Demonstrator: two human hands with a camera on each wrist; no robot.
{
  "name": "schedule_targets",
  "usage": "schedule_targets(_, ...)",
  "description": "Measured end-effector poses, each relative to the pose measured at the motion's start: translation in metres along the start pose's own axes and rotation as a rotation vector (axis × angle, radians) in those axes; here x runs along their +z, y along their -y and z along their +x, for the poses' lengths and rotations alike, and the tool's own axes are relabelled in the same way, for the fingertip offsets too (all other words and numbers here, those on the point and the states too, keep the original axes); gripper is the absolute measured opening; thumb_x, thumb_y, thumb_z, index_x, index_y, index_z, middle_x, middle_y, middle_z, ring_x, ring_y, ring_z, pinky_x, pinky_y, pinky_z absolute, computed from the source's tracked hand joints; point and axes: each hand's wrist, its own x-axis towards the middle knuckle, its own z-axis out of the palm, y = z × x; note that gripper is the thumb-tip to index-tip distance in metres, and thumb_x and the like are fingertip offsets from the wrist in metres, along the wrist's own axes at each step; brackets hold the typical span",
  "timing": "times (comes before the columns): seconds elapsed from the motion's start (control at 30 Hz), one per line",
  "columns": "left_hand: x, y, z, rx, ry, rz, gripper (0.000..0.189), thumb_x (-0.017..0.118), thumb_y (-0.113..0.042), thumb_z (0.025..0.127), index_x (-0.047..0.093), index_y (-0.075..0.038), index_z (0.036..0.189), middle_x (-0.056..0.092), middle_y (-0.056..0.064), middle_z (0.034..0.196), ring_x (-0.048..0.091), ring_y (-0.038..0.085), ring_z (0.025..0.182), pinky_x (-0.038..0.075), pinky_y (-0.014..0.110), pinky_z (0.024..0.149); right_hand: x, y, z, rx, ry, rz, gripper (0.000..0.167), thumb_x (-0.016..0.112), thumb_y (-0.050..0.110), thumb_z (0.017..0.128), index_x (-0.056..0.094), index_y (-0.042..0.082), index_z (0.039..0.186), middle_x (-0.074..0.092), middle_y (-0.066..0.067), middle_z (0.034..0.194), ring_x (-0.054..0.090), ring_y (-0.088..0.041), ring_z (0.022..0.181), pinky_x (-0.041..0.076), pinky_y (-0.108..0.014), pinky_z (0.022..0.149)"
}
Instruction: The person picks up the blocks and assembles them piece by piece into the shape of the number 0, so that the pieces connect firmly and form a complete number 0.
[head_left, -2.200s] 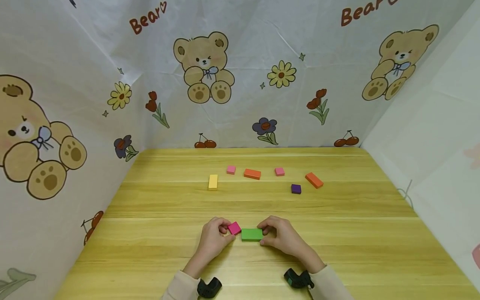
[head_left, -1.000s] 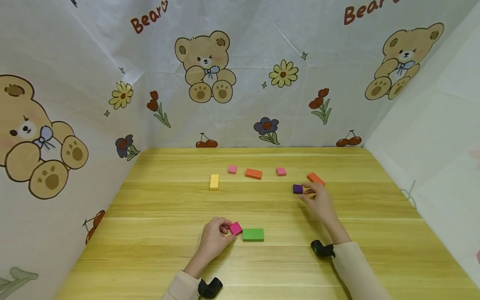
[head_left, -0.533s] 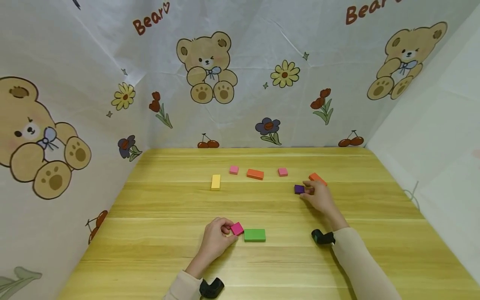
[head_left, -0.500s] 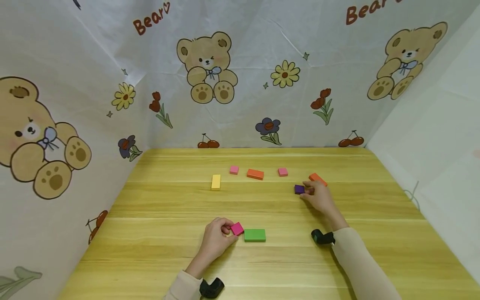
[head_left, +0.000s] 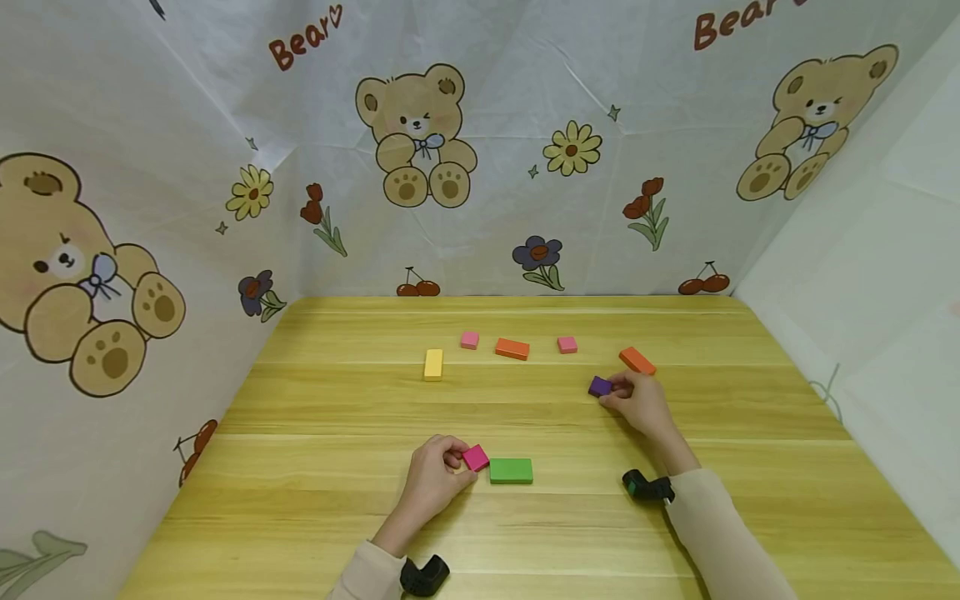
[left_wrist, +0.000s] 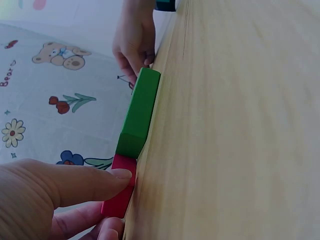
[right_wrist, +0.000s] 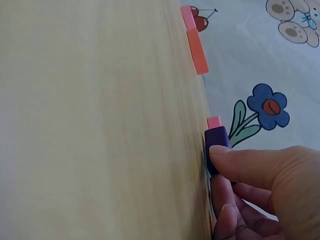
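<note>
Near the front of the table my left hand [head_left: 433,477] pinches a magenta block [head_left: 476,457] between thumb and fingers. The block is turned at an angle, and its corner meets the left end of a green rectangular block [head_left: 512,471]. In the left wrist view the thumb lies on the magenta block [left_wrist: 119,195], right at the end of the green block [left_wrist: 140,112]. Farther back on the right, my right hand [head_left: 641,404] pinches a small purple block [head_left: 600,387], which is tilted a little. The right wrist view has the thumb against the purple block [right_wrist: 216,142].
A yellow block [head_left: 433,365], a pink block [head_left: 469,340], an orange block [head_left: 512,348] and a second pink block [head_left: 567,344] lie across the back of the table. Another orange block [head_left: 637,360] lies just behind my right hand. A bear-printed cloth [head_left: 495,233] hangs behind the table.
My right hand left the green block, reached back to the purple block and gripped it. The purple block has since turned and shifted slightly toward me. My left hand stays on the magenta block.
</note>
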Motion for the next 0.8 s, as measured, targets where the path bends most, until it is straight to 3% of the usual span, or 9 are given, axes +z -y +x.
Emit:
schedule_targets(0.27, 0.000, 0.000, 0.000, -0.006, 0.002, -0.003, 0.028, 0.085, -0.005, 0.069, 0.070, -0.004, 0.092, 0.059, 0.000, 0.079, 0.051, 0.005, 0.068, 0.047, 0.017, 0.059, 0.007, 0.013, -0.029, -0.003, 0.018, 0.006, 0.032, 0.078, 0.013, 0.082, 0.068, -0.003, 0.107, 0.072, -0.010, 0.084, 0.063, -0.013, 0.073, 0.048, -0.020, 0.061)
schedule_targets(0.8, -0.001, 0.002, 0.001, -0.001, -0.002, -0.008, 0.027, 0.085, -0.005, 0.069, 0.070, -0.004, 0.092, 0.059, 0.000, 0.080, 0.050, 0.003, 0.067, 0.047, 0.017, 0.059, 0.038, 0.066, -0.080, 0.055, 0.121, 0.110, 0.027, 0.081, 0.005, 0.076, 0.070, 0.000, 0.100, 0.067, -0.004, 0.078, 0.059, -0.012, 0.069, 0.048, -0.020, 0.059)
